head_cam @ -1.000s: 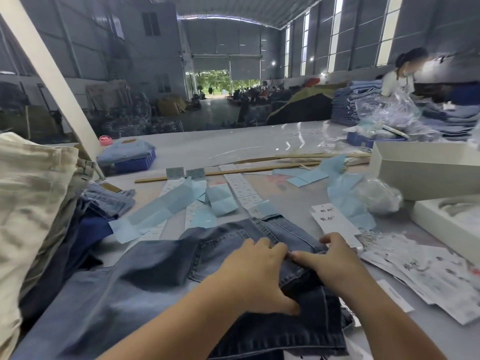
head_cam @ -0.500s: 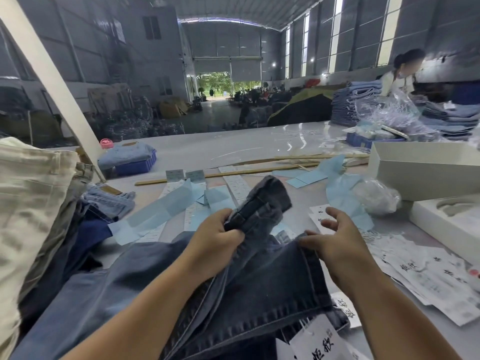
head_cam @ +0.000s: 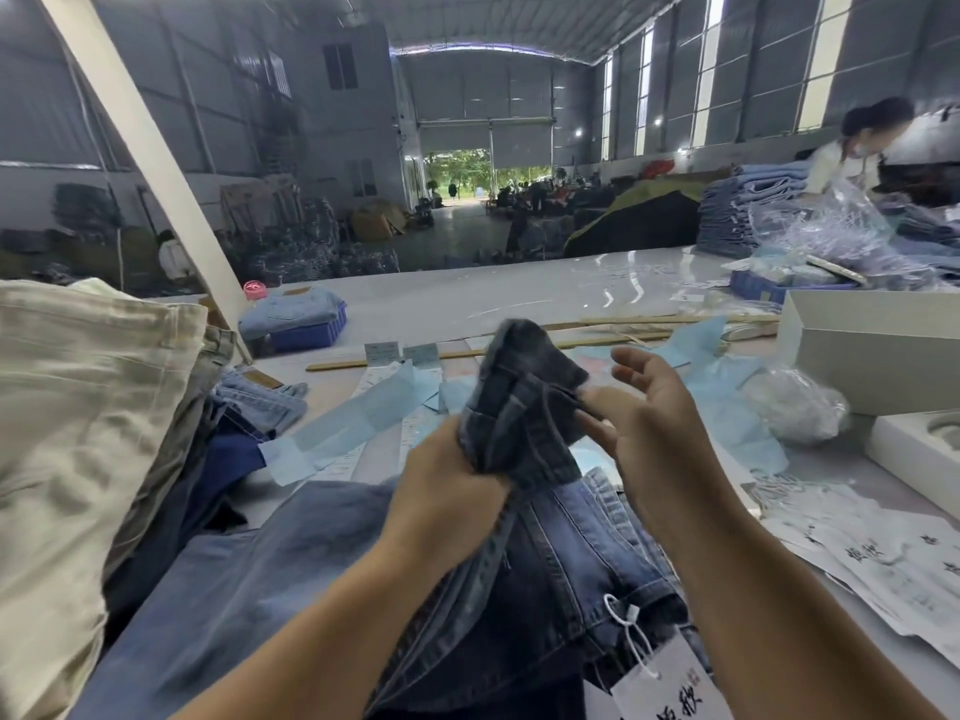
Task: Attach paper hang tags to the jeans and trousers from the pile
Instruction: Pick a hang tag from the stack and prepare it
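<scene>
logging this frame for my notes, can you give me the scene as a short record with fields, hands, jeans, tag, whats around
left hand: left hand grips the bunched denim of the dark jeans, lifted off the table
right hand: right hand beside the raised fold, fingers loosely spread, lower fingers touching the fabric
hang tag: white hang tag on a white string, lying on the jeans near the bottom edge
left side: pile of trousers, beige pair on top
right side: loose printed paper tags on the table
far right: white box
</scene>
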{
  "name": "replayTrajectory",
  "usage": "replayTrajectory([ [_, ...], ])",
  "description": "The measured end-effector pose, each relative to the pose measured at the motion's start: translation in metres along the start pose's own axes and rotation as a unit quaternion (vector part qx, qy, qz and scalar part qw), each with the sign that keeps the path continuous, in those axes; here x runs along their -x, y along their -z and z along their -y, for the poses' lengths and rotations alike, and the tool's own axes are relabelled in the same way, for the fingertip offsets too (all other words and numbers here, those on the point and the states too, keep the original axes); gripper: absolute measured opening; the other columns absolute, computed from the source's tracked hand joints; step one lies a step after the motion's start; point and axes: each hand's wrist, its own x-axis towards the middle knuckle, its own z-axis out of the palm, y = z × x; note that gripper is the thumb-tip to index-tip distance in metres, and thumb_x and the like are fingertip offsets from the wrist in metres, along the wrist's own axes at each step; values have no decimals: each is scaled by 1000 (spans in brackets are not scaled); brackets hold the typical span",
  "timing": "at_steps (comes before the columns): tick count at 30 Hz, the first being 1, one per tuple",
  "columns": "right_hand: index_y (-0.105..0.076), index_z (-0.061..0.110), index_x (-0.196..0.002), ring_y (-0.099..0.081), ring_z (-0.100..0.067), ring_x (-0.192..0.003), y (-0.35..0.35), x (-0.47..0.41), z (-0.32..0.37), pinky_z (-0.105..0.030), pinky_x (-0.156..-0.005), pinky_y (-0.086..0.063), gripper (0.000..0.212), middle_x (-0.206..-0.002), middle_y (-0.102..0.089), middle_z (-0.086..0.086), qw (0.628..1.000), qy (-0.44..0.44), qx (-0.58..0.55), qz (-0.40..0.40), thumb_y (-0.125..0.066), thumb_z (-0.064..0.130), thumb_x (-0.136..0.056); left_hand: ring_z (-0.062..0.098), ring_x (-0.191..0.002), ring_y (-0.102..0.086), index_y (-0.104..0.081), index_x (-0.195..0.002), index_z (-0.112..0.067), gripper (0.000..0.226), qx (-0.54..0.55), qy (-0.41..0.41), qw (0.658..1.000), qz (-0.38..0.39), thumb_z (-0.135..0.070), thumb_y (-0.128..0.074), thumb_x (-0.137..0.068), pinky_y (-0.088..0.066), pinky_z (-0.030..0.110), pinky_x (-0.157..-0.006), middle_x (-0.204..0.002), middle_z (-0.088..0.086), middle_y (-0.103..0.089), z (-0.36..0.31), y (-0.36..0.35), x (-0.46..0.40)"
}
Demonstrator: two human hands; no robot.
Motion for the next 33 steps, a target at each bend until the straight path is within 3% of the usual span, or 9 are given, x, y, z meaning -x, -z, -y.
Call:
replayTrajectory([
  [3,-47,27,-131,-55,-12,-110,-9,14,1,-42,-98,-49,63,-126,-52,8,984,-6,175,41,-71,52,-78,10,-68,-68,-68,-86,-29,30,45,21,993,-112,-5,-63,-70,-60,38,-62,-74,-10,-72,-4,17,-7],
  [6,-49,28,-132,-58,-6,-111,-35,29,2,-34,-94,-51,81,-126,-59,9,970,-84,119,195,-72,67,-65,6,-65,-64,-63,-84,-29,24,64,-6,980,-187,-10,-66,-70,-53,27,-50,-74,-14,-68,-9,30,-7],
  [11,-62,24,-100,-68,-6,-101,-83,32,1,-25,-84,-57,28,-105,-73,7,958,-12,-28,286,-75,17,-76,14,-74,-66,-57,-90,-34,17,93,-81,992,-41,-22,-58,-77,-56,39,-58,-79,-6,-67,-20,35,12],
  [16,-69,16,-101,-73,-21,-87,-108,30,-2,-42,-75,-60,39,-92,-75,-5,978,24,-82,189,-82,20,-65,19,-112,-65,-54,-133,-38,74,121,-116,966,195,5,-64,-74,-57,40,-91,-121,-3,-66,-6,99,15],
  [22,-78,28,-88,-73,-27,-87,-134,39,8,-50,-76,-61,24,-92,-77,-6,962,-21,-150,229,-69,17,-68,31,-107,-64,-64,-114,-6,29,243,-8,966,-87,-3,-68,-85,-49,35,-91,-113,15,-71,28,170,-13],
  [26,-81,17,-81,-75,-26,-78,-151,43,28,-32,-59,-58,22,-89,-77,-9,901,-116,-270,318,-67,15,-65,16,-93,-63,-74,-93,-5,51,385,103,917,6,-51,-72,-70,-38,22,-91,-99,15,-70,49,197,-7],
  [28,-80,12,-77,-74,-26,-74,-161,43,37,-32,-59,-58,20,-86,-76,-10,875,-143,-303,349,-66,15,-65,15,-91,-70,-81,-90,-16,39,400,127,906,55,-43,-88,-63,-44,44,-105,-96,2,-75,62,211,0],
  [31,-79,8,-75,-73,-27,-67,-177,40,44,-32,-56,-57,16,-80,-75,-12,871,-162,-308,347,-72,11,-61,11,-93,-72,-81,-97,-14,24,396,81,882,243,2,-69,-85,-57,25,-80,-99,1,-76,61,221,15],
  [33,-79,5,-79,-72,-29,-67,-188,33,44,-33,-57,-58,19,-82,-74,-14,866,-187,-306,348,-69,15,-66,20,-86,-74,-81,-92,-7,46,388,94,898,185,-15,-97,-50,-59,30,-72,-95,9,-77,61,230,25],
])
